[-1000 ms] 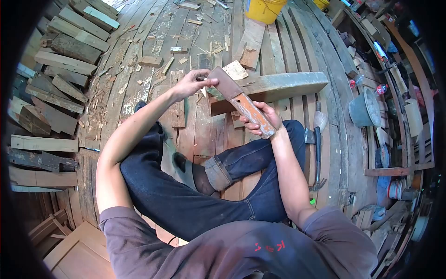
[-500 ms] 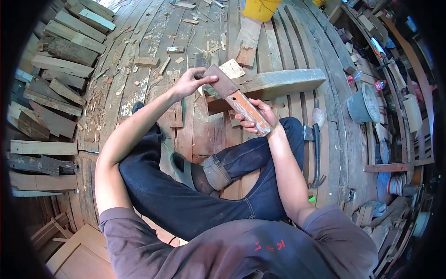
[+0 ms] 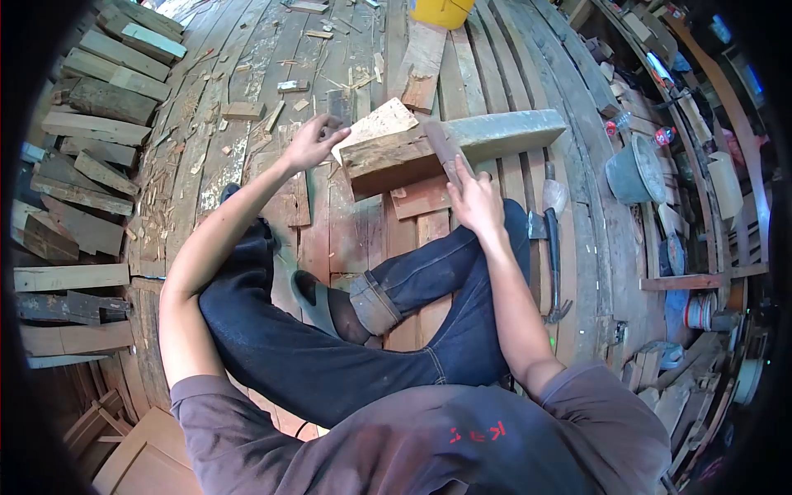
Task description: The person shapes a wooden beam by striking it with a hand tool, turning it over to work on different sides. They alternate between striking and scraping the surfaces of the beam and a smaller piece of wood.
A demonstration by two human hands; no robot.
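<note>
My right hand (image 3: 478, 198) is closed around a sanding block (image 3: 446, 151), a narrow piece with a brown sheet on it that looks like sandpaper. The block rests across the top edge of a thick wooden beam (image 3: 396, 163), tilted toward its far side. My left hand (image 3: 312, 147) holds nothing, its fingers apart and bent, just off the beam's left end. Close to those fingertips is a pale speckled wood piece (image 3: 381, 125) behind the beam. Under the beam is a short reddish board (image 3: 422, 198).
A hatchet (image 3: 544, 231) and a hammer (image 3: 556, 268) lie right of my knee. A grey bucket (image 3: 635, 175) stands farther right, and a yellow bucket (image 3: 441, 11) at the top. Cut timber pieces (image 3: 95, 124) line the left side. Shavings and offcuts litter the plank floor.
My left hand has let go of the sanding block and moved left. My right hand has turned over and brought the block down onto the beam, hiding its worn orange part.
</note>
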